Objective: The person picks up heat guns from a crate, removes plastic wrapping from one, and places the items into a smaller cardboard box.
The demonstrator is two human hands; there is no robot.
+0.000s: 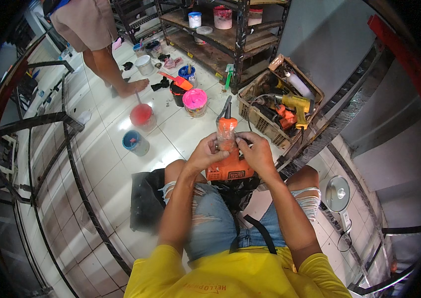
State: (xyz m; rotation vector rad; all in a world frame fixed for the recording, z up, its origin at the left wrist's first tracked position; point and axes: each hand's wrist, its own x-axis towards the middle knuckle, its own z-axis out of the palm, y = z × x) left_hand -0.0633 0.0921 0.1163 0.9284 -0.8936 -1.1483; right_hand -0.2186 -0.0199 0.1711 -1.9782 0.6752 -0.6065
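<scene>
An orange corded power tool (pixel 230 169) is held up between my knees, its vented body low and its handle upward. Something greyish and see-through covers part of the handle, and a black cord (pixel 227 107) leaves its top end. My left hand (pixel 207 154) wraps the handle from the left, thumb across the front. My right hand (pixel 255 151) is closed against the handle's right side, thumb and forefinger pressed on it. The tool's working end is not plain to see.
A plastic crate (pixel 265 121) holding a yellow power tool (pixel 297 107) stands ahead right. Open paint tubs, among them a pink one (pixel 194 99) and a blue one (pixel 135 141), stand on the tiles. A metal shelf (pixel 210 35) is behind them. A person's bare foot (pixel 133 87) is far left.
</scene>
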